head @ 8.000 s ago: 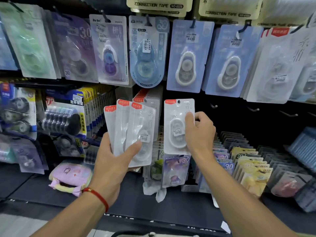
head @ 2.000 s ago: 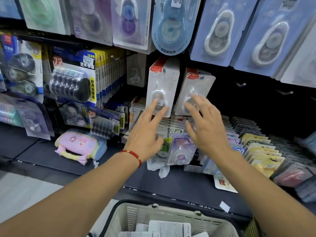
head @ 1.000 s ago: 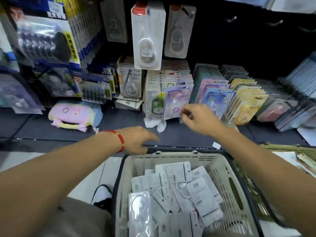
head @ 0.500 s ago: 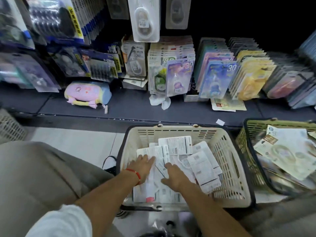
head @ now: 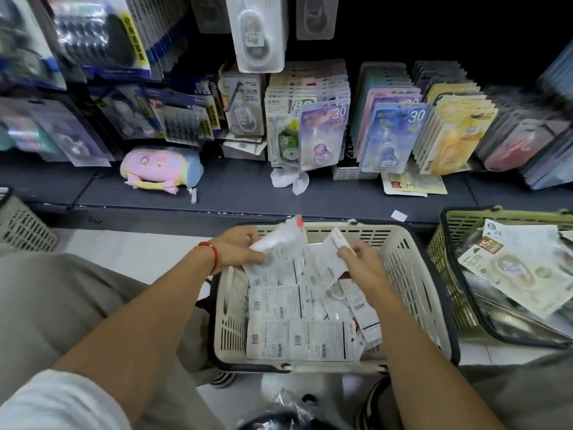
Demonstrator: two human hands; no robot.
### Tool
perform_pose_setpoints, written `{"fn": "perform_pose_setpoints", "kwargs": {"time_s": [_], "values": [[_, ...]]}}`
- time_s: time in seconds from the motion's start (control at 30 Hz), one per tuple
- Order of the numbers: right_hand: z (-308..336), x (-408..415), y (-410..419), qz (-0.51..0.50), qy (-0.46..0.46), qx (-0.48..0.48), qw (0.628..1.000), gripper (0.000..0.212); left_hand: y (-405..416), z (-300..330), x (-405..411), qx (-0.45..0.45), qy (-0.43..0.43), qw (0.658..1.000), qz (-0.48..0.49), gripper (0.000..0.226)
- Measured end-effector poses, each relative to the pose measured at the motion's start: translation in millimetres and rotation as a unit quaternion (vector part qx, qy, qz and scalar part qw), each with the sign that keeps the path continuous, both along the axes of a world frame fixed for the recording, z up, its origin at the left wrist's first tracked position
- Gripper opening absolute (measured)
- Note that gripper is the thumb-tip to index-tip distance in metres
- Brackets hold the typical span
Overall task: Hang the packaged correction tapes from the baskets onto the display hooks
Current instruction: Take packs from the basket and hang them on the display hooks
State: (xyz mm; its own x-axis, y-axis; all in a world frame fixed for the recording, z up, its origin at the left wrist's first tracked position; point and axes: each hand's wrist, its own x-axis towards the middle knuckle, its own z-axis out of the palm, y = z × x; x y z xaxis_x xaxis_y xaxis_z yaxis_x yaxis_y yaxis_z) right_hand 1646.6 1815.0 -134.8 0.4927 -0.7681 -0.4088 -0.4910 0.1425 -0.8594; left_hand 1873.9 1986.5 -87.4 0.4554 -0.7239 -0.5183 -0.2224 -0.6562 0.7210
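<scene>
Left hand (head: 235, 251): you grip a bunch of packets (head: 280, 243), lifted so more can be added
Right hand (head: 361, 263): you pinch one more packet (head: 330, 259), tilted toward the left
Cream basket (head: 412, 274): near you on the floor, remaining stock lying flat inside
Hung packs (head: 259, 32): far, above the shelf, where yours likely go

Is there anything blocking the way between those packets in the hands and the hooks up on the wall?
Nothing visible does. The left hand and right hand each hold a packet above the cream basket, with open air up to the hanging white packs.
</scene>
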Motion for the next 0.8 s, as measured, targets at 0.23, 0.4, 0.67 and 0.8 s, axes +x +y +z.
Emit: {"fn": "perform_pose_setpoints", "kwargs": {"time_s": [0.23, 0.4, 0.67, 0.8], "values": [[12.6, 27.4, 10.3, -0.078, -0.105, 0.145, 0.981, 0.030, -13.8, -24.7, -61.6, -0.127, 0.047, 0.990, 0.033, 0.051], [2.4, 33.6, 22.0, -0.089, -0.136, 0.218, 0.962, 0.032, -3.0, -46.5, -89.5, -0.136, 0.169, 0.972, 0.092, 0.037], [-27.5, 4.0, 20.8, 0.083, 0.044, 0.122, 0.988, 0.041, 7.3, -72.5, -78.3, -0.101, 0.214, 0.940, 0.245, 0.053], [-72.4, -30.6, 36.1, 0.301, 0.307, -0.038, 0.902, 0.033, 11.4, -74.9, -72.6, -0.039, 0.253, 0.932, 0.256, 0.048]]}}
